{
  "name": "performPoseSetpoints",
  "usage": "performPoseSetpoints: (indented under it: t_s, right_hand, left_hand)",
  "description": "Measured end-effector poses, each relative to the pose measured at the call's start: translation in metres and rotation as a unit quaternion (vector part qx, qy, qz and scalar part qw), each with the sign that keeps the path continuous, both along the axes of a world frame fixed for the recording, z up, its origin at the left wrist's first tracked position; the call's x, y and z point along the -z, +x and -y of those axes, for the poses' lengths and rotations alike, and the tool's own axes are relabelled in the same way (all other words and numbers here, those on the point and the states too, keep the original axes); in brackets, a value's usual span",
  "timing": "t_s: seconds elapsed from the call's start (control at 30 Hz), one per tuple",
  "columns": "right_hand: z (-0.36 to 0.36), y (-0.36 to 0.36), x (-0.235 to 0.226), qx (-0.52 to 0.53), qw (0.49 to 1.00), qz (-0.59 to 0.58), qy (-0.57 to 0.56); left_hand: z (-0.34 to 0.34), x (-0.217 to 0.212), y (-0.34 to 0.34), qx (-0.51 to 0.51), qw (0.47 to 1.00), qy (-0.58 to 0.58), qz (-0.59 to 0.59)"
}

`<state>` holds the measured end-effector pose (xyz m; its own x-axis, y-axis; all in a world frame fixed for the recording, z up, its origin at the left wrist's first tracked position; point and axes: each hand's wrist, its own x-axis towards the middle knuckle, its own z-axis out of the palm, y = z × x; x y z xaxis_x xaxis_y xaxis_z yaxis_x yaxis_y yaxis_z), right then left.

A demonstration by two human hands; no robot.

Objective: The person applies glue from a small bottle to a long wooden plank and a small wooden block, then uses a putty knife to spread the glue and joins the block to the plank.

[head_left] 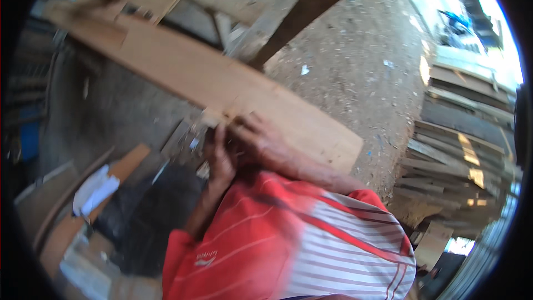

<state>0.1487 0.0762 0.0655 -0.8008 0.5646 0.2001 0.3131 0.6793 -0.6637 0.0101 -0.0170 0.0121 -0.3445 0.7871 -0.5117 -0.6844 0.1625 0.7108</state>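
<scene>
A long, smooth wooden board [189, 72] runs from the upper left down to the right in front of me. My right hand [252, 136] rests at its near edge, fingers curled in. Close beside it, lower and to the left, my left hand [220, 158] is raised with its fingers drawn together. A small pale wood piece [212, 116] shows at the board's edge, just beyond my left fingertips. Whatever sits between my fingers is blurred and hidden by the hands themselves.
Stacked planks [461, 150] line the right side. A dark post [311, 16] slants past the board's far side. Shavings and scraps litter the dirt floor [355, 50]. At lower left lie a white crumpled piece [95, 190], a wooden strip [130, 166] and a black bag-like item [158, 216].
</scene>
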Motion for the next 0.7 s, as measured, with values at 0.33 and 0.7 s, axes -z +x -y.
performPoseSetpoints:
  t_s: [0.33, 0.7]
  right_hand:
    - [-0.012, 0.002, -0.003, 0.11, 0.984, 0.122, 0.073]
    - [-0.02, -0.001, -0.007, 0.06, 0.979, 0.167, 0.098]
  left_hand:
    - [-0.008, -0.01, 0.004, -0.032, 0.992, 0.05, 0.108]
    - [-0.007, -0.006, 0.005, -0.032, 0.99, 0.059, 0.126]
